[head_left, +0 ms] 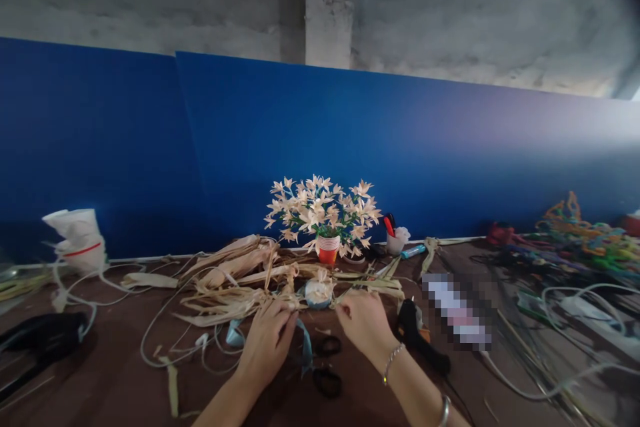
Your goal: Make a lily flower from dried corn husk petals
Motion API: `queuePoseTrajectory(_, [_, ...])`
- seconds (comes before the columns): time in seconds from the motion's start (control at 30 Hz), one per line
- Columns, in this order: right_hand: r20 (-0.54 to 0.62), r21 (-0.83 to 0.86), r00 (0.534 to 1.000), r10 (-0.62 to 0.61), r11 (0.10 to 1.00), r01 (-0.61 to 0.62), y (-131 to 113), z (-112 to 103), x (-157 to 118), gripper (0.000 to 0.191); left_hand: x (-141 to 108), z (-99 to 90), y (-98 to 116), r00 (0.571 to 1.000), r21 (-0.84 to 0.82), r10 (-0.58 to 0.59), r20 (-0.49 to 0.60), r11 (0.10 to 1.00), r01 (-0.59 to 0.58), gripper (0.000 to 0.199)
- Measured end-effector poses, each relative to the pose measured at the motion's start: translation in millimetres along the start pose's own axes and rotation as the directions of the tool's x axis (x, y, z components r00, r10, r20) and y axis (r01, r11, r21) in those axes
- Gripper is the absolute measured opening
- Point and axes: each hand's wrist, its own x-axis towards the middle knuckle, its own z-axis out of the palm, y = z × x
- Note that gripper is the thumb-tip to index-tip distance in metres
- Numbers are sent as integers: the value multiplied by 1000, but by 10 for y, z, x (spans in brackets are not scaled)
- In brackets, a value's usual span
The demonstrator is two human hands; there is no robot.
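My left hand (267, 340) pinches pale dried husk strips (235, 300) at the front of a loose pile on the brown table (115, 373). My right hand (365, 323) is beside a small round white bundle (319, 293) edged in pale blue, with its fingertips at the husk strips. A blue ribbon (305, 347) hangs below the bundle between my hands. Black scissors (326, 367) lie just below my hands. A black glue gun (413, 333) is close to my right hand.
Paper flowers in a red-and-white cup (327, 247) stand before a blue wall panel (300, 133). A white bag (77, 240), a black tool (45, 340), a pixelated object (455, 310), white cords (575, 373) and colourful twisted craft wire (575, 233) are around the table.
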Motion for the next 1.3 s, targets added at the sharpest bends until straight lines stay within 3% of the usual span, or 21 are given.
queuePoseTrajectory(0.07, [42, -70, 993, 107, 992, -104, 155, -93, 130, 25, -6, 16, -11, 1000, 10, 3, -11, 1000, -3, 20])
queuePoseTrajectory(0.2, [90, -131, 976, 196, 974, -184, 550, -300, 485, 23, -9, 57, -46, 999, 24, -25, -24, 999, 25, 12])
queuePoseTrajectory(0.33, [186, -154, 972, 145, 981, -117, 730, -376, 693, 20, -9, 74, -80, 1000, 7, -6, -14, 1000, 6, 12])
queuePoseTrajectory(0.57, [350, -85, 920, -174, 973, 216, 471, -140, 491, 24, -8, 70, -99, 999, -15, 24, -40, 1000, -25, 16])
queuePoseTrajectory(0.73, [400, -98, 868, -293, 928, 358, 371, -58, 351, 26, -7, 70, -110, 999, -4, 22, -50, 1000, -22, 9])
queuePoseTrajectory(0.87, [391, -108, 865, -314, 918, 382, 320, -75, 331, 19, -10, 66, -97, 999, -20, 5, -42, 1000, -6, 10])
queuePoseTrajectory(1.07, [324, -85, 902, -286, 941, 329, 245, -92, 407, 27, -6, 54, -74, 999, -6, -4, -42, 1000, 4, 18])
queuePoseTrajectory(1.3, [385, -28, 869, -310, 937, 347, 295, -72, 349, 25, -1, 61, -65, 999, 21, 42, -31, 999, -41, 19])
